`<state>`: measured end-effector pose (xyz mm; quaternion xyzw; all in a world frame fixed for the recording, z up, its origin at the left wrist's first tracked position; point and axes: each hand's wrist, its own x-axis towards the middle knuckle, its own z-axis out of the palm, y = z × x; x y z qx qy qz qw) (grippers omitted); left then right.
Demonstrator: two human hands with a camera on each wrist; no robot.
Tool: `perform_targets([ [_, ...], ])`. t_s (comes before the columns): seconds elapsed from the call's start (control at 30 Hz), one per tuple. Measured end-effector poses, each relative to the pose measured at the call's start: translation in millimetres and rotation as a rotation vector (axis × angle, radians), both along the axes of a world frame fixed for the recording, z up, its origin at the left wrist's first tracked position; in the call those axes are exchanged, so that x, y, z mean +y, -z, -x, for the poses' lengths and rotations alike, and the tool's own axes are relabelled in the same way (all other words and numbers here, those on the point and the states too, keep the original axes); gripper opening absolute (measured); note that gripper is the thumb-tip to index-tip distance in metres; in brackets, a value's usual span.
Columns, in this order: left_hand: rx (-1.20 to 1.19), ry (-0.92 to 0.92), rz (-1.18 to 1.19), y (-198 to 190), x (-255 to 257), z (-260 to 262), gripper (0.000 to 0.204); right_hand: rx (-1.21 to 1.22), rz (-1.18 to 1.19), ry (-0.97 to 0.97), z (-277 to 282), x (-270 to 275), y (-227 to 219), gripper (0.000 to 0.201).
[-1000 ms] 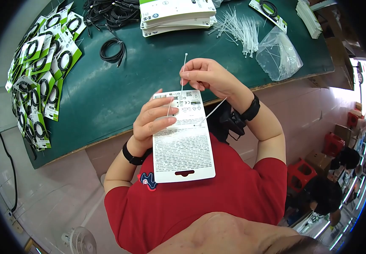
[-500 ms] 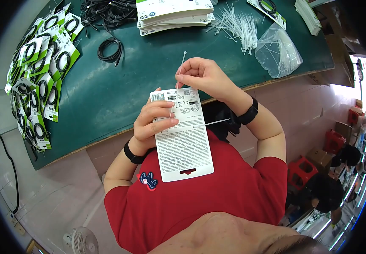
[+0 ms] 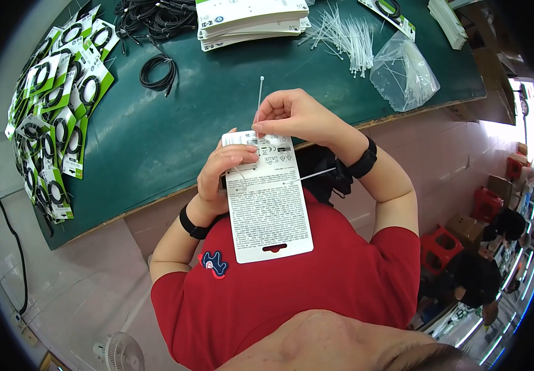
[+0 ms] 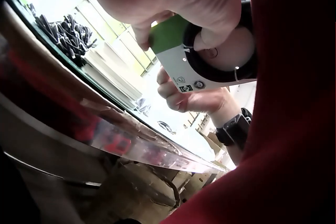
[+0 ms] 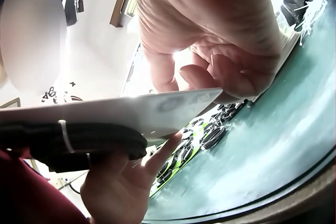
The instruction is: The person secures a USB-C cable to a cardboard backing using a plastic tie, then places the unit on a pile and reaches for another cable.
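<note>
My left hand (image 3: 212,176) grips the left side of a white printed card (image 3: 270,216), its back facing up. A coiled black cable (image 4: 195,62) lies on the card's other face, bound with thin white ties; my left thumb reaches inside the coil. My right hand (image 3: 301,117) is at the card's far end, thumb and forefinger pinching a white cable tie (image 3: 261,89) that stands up past the fingers. A second white tie (image 3: 318,174) sticks out from the card's right side. Near my left fingers, a small tie loop (image 3: 242,182) shows on the printed back.
On the green table (image 3: 211,93) lie a stack of cards (image 3: 251,28), tangled black cables (image 3: 159,21), one loose cable coil (image 3: 157,74), scattered white ties (image 3: 353,46) and a plastic bag (image 3: 406,77). Carded cables (image 3: 63,86) are heaped at the left. The table edge (image 3: 156,201) runs just beyond the body.
My right hand has shifted slightly left with its tie. The left fingers have drawn in over the card. The tie at the card's right side now points more level than a second ago.
</note>
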<state>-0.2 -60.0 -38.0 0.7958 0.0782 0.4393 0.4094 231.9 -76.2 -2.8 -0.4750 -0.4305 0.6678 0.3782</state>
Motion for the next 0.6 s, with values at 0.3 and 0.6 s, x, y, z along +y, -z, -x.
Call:
perform_targets([
  [0.3, -0.034, -0.017, -0.041, 2.3, 3.1, -0.8, 0.063, -0.058, -0.042, -0.016, 8.9, -7.8, 0.1, 0.015],
  [0.6, 0.009, -0.025, -0.015, 6.4, 2.1, -0.8, 0.060, -0.086, -0.021, 0.006, 7.2, -9.4, -2.5, 0.015],
])
